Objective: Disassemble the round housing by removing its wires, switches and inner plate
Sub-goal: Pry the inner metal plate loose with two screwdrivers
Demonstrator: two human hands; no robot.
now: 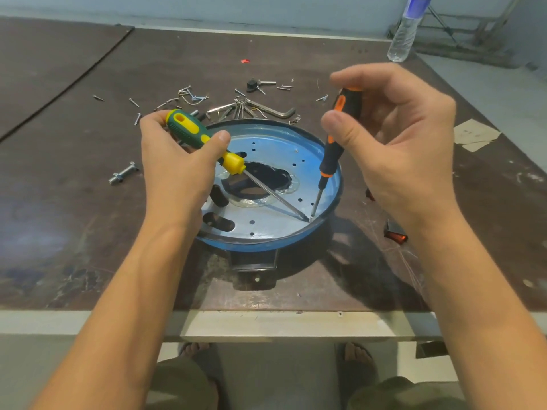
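1. Round housing sits centre frame on the desk, open side up, inner plate not yet out.
2. Left grip wraps the green screwdriver handle. Right grip pinches the orange screwdriver near its top.
3. Both tips meet at the plate's edge by the rim, lower right of the housing.
4. Plate looks like thin, stiff, light sheet metal. Clear glue rings its centre hole, so it likely sticks.
5. Best hold: pry at the rim, then lift by the edge or centre hole. Edges may be sharp.
6. Housing probably slides, so brace it.
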